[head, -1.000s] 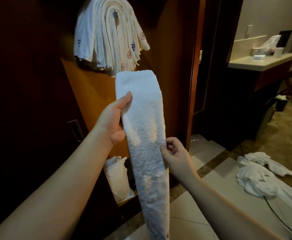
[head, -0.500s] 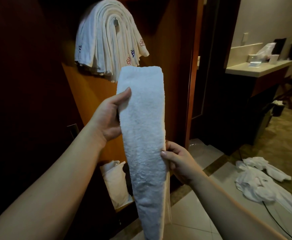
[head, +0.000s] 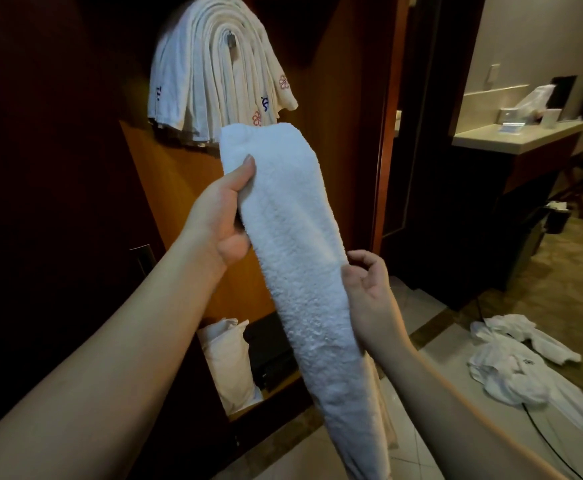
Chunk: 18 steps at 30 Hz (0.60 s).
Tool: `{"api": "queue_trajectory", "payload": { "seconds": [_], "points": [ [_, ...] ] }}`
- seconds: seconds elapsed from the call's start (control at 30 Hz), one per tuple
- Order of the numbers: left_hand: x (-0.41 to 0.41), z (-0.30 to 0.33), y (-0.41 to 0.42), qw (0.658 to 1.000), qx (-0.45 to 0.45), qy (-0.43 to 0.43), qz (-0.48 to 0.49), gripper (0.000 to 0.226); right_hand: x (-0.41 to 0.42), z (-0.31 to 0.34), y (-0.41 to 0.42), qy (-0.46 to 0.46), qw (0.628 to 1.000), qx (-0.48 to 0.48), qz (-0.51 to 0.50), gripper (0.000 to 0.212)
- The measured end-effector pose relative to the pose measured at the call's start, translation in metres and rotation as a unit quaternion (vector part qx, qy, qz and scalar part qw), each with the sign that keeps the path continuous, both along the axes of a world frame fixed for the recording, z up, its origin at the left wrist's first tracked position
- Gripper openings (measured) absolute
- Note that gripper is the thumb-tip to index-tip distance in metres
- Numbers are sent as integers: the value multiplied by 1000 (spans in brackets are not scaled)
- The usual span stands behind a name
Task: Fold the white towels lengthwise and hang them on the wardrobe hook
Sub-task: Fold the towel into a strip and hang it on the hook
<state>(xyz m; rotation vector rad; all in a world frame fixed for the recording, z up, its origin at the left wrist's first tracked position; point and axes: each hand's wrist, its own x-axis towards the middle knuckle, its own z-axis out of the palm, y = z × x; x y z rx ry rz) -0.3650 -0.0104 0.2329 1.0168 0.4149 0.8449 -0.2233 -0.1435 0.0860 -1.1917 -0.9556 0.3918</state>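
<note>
I hold a white towel [head: 293, 237], folded into a long narrow strip, up in front of the open wardrobe. My left hand [head: 220, 216] grips it near the top, thumb on the front. The strip hangs slanting down to the right, its top just below several folded white towels [head: 213, 81] draped over the wardrobe hook [head: 230, 39]. My right hand [head: 369, 289] is beside the strip's right edge at mid-height, its fingers loosely curled and holding nothing. More white towels [head: 511, 365] lie in a heap on the floor at the right.
The dark wardrobe door [head: 40, 202] stands at the left. A white bag [head: 227, 362] and a dark box [head: 269, 355] sit on the wardrobe's bottom shelf. A counter [head: 518, 136] with small items is at the right, and a black cable [head: 553, 441] runs across the tiles.
My right hand has let go of the towel's right edge and opened beside it. My left hand has closed its grip, and the strip now slants more to the right.
</note>
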Motion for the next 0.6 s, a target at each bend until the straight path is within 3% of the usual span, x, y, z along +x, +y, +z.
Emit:
{"api": "queue_trajectory", "payload": {
  "seconds": [0.13,0.23,0.47,0.6],
  "points": [
    [14,3,-1,998,-20,55,28,33,16,-12,-2,-26,988,-97,114,67],
    [24,3,-2,995,-25,90,22,27,24,-17,-2,24,971,-168,170,95],
    [36,9,5,992,-8,119,43,19,37,-10,-2,43,969,-176,167,93],
    [44,12,7,993,-2,107,41,21,41,-10,-6,81,941,-234,232,95]
  ]
}}
